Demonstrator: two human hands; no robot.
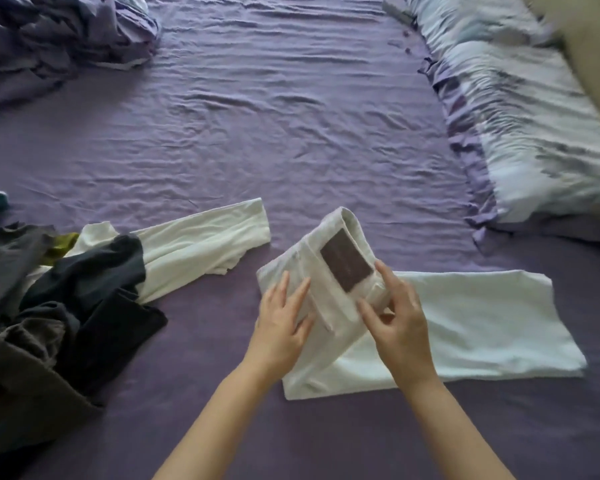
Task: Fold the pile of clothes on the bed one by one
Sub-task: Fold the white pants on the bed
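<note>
With the white trousers (430, 327) half folded on the near bed (291, 116), my left hand (284, 317) pressed flat while my right hand (395, 313) pinched the waistband, which I judged needed squaring before creasing.

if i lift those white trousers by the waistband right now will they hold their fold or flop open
Probably flop: the white trousers drape limp, one leg trailing flat to the right. They look thick, so likely heavy for cloth. The left hand presses flat and the right hand pinches the waistband; support both ends.
</note>
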